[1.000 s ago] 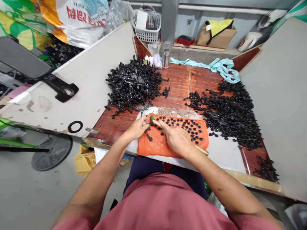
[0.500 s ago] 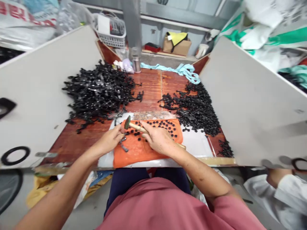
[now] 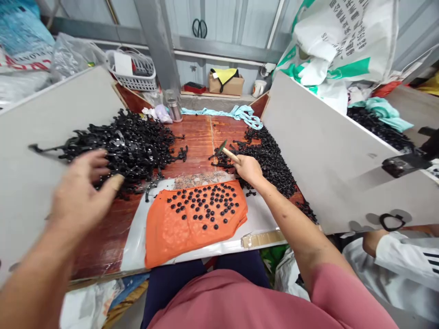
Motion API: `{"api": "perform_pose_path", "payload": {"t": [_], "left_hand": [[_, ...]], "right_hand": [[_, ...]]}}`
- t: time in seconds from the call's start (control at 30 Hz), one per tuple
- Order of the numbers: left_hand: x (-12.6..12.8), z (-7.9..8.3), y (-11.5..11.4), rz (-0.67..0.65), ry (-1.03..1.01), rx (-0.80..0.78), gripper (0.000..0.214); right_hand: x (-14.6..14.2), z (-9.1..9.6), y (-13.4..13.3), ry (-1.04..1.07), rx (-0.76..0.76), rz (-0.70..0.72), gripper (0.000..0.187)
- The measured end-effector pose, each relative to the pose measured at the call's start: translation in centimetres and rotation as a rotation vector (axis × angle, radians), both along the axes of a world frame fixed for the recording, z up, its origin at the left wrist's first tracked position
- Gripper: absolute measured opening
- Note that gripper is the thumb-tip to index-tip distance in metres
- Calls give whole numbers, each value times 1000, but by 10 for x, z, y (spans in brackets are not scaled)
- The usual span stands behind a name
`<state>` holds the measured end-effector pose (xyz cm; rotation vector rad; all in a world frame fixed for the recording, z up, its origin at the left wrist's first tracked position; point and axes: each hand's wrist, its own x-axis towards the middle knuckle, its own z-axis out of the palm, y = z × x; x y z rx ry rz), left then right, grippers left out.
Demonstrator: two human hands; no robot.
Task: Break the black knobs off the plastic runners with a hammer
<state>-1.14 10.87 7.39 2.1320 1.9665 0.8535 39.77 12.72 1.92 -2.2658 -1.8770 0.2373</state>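
Observation:
My right hand [image 3: 249,170] grips the wooden handle of a small hammer [image 3: 230,154], its head raised near the right pile of small black parts [image 3: 274,160]. My left hand [image 3: 84,192], blurred and with fingers apart, is at the front of the larger left pile of black parts [image 3: 126,141]; no held piece shows in it. On the bench between the hands lies an orange cloth [image 3: 164,242], with many small round black pieces [image 3: 212,205] spread over its upper part.
Grey boards [image 3: 308,137] wall in the bench on both sides. At the back are a light blue cloth strip [image 3: 236,112], a metal-capped bottle [image 3: 174,108], a plastic basket [image 3: 133,75] and a mug [image 3: 259,87]. A person in a white sleeve [image 3: 408,256] sits at the right.
My left hand has left the orange cloth and moved left to the big pile. The right hand has carried the hammer up and right, off the cloth. The view has shifted.

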Motion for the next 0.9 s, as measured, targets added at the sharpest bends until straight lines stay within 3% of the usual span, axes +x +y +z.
{"api": "perform_pose_path", "payload": {"t": [0.13,0.23,0.33,0.5,0.67,0.8,0.9], "left_hand": [[46,-45,-52,-169,-212,-222,48],[55,-69,-78,-236,-281,-300,40],[51,-79,-94,-238,-337,-355,38],[53,-82,-100,-262,-327,-406,39],[79,-82,-95,-386,-345,-416,35],[110,-64,-89,-434,-250,-183,34],[135,-42,-84,-443,-141,46,33]], "right_hand": [[-29,-10,38,6,-88,42,25],[-39,-20,47,18,-134,34,33],[-30,-25,42,80,-92,4,26],[7,-14,32,305,91,-95,20],[25,13,11,641,234,-133,30],[13,27,-31,876,235,-70,31],[-13,24,-67,974,200,-3,29]]}}
